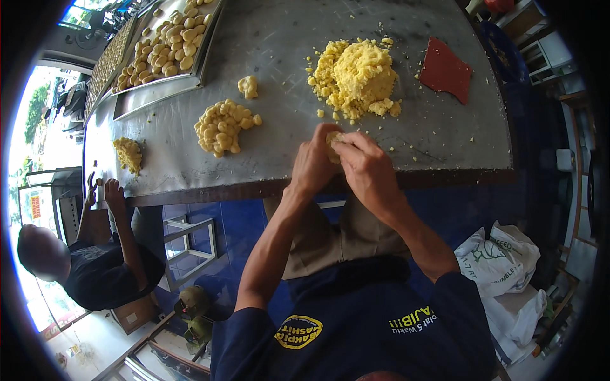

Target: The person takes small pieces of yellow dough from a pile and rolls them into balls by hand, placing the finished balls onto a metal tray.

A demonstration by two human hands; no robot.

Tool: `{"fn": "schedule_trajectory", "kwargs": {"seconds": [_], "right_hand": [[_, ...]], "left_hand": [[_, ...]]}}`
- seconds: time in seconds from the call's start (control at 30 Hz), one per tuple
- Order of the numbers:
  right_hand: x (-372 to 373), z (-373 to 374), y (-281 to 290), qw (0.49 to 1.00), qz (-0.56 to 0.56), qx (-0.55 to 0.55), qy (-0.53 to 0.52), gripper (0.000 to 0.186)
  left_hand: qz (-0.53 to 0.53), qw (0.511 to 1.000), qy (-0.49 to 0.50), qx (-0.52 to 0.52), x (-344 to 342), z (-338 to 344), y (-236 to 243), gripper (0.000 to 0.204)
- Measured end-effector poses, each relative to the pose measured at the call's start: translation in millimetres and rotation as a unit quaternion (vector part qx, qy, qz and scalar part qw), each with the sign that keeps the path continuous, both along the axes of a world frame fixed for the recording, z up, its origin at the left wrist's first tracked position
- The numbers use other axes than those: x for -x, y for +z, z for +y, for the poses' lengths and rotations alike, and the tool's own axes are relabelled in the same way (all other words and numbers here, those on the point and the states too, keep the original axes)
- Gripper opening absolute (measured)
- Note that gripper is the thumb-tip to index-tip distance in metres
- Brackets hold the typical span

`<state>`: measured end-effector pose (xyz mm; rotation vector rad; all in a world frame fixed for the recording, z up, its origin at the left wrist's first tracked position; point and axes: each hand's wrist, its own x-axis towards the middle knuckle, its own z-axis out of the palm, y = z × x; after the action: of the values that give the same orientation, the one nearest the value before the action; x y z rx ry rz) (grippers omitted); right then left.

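Note:
Just over the near edge of the metal table, both my hands meet around a small piece of pale dough. My left hand supports it from the left with curled fingers. From the other side, the fingers and thumb of my right hand pinch at it. Beyond my hands lies a crumbly yellow heap of filling, with loose crumbs around it. Left of my hands sits a cluster of small pale dough balls, and a separate dough lump lies just behind it.
A metal tray of rounded dough pieces stands at the far left. A red flat scraper lies right of the filling. Another person works at the table's left end, near a smaller yellow heap. White sacks stand at the lower right.

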<state>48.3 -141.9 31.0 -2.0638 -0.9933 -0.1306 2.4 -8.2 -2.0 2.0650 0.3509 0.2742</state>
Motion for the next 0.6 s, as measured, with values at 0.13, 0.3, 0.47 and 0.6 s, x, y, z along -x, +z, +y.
{"fn": "schedule_trajectory", "kwargs": {"seconds": [0.13, 0.3, 0.47, 0.6], "right_hand": [[-28.8, -0.1, 0.4, 0.980, 0.193, -0.029, 0.039, 0.030], [-47.6, 3.0, -21.2, 0.961, 0.275, 0.003, 0.020, 0.038], [-53.1, -10.7, -13.6, 0.997, 0.041, -0.002, -0.063, 0.030], [-83.5, -30.7, -35.6, 0.990, -0.065, 0.049, -0.111, 0.030]], "left_hand": [[-0.001, 0.998, -0.057, -0.009, -0.8, 10.0, -2.1, 0.029], [-0.069, 0.995, -0.078, -0.012, -3.9, 5.5, -3.3, 0.025], [-0.070, 0.996, -0.002, -0.056, -9.3, 1.5, -4.5, 0.018], [-0.064, 0.995, 0.038, 0.068, -14.5, 10.8, -6.7, 0.036]]}}
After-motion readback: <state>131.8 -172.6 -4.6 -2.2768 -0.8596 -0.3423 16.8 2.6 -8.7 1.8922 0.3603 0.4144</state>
